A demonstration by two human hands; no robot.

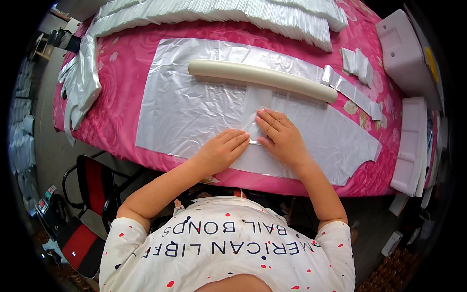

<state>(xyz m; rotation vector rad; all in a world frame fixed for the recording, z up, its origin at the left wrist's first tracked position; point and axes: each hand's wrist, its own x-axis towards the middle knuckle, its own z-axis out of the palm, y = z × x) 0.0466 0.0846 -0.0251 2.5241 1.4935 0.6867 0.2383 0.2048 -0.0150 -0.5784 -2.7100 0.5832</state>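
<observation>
A large whitish, shiny plastic sheet (194, 107) lies spread over the table. On it, a narrower, folded piece of translucent plastic (256, 100) runs from under a long cream tube (262, 78) toward me. My left hand (224, 149) rests with its fingers stretched and close together at the left edge of this piece. Flat on the same piece, my right hand (283, 137) has its fingers extended and its thumb apart. Neither hand visibly grips anything. The tube lies crosswise beyond my hands, touching neither.
A pink flowered cloth (121, 73) covers the table. Long rows of folded white plastic (219, 14) lie at the back. A plastic strip (352, 92) and a small stack (357, 65) lie right; white foam boxes (408, 146) stand beyond. A red-and-black chair (95, 180) is at left.
</observation>
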